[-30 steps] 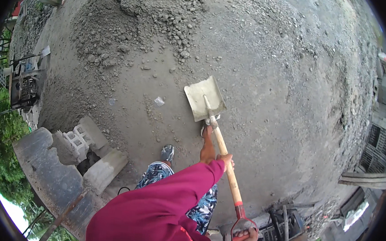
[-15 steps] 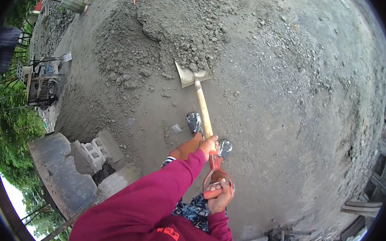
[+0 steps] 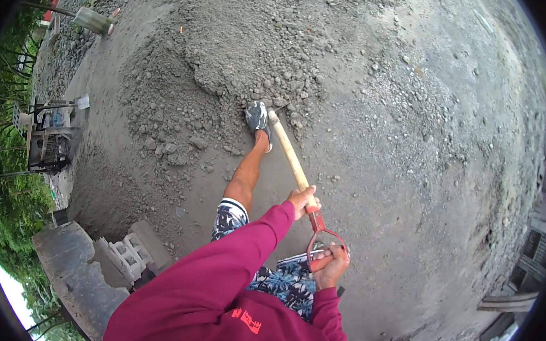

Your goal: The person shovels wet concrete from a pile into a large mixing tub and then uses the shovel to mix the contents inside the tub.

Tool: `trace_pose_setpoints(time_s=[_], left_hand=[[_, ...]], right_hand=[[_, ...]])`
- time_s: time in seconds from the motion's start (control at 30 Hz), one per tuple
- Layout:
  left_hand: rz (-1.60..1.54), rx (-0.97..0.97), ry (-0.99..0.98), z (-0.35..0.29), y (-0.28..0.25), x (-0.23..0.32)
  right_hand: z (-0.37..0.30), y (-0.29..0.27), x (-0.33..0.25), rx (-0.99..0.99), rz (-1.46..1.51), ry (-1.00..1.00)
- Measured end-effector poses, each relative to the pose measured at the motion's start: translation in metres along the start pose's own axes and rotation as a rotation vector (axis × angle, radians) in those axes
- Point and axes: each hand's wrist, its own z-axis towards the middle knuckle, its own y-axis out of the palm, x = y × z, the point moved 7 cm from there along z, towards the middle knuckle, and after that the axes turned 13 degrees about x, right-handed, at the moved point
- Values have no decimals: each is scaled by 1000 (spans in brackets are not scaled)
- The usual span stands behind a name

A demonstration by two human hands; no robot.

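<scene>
A shovel [image 3: 290, 155] with a pale wooden shaft and a red D-shaped grip slants away from me toward a heap of grey gravel and sand [image 3: 230, 53]. My left hand [image 3: 302, 199] is wrapped round the lower shaft, just above the red collar. The red crossbar of the grip is held in my right hand [image 3: 333, 265], close to my body. At the far end the blade is mostly hidden, in the gravel and beside my left foot. That foot, in a dark patterned shoe [image 3: 256, 117], is set forward at the heap's edge, touching or very near the blade.
Left of me stand a hollow concrete block [image 3: 129, 255] and a large worn dark sheet [image 3: 79, 277]. Farther left are a cluttered stand [image 3: 50, 142] and a light cylinder on a pole [image 3: 93, 20]. Planks [image 3: 509, 302] lie at the right edge.
My left foot has stepped forward from beside the shaft to the blade. The blade, seen plainly before, is now mostly hidden. Both hands keep their hold on the shovel.
</scene>
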Motion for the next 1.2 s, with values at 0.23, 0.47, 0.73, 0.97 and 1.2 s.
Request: trace_pose_setpoints(time_s=[0.23,0.47,0.73,0.97,1.2], left_hand=[[642,-4,-195,97,-24,49],[-22,204,-50,295,-39,162],[-26,258,-52,272,-17,116],[-69,265,-25,135,-53,51],[-185,151,58,-58,-38,-37]], right_hand=[[181,-105,3,450,-410,-231],[149,-102,23,916,-704,-248],[83,-143,16,960,-471,-251],[-24,-230,-31,843,-543,-286],[-171,-370,-102,485,-1770,-887]])
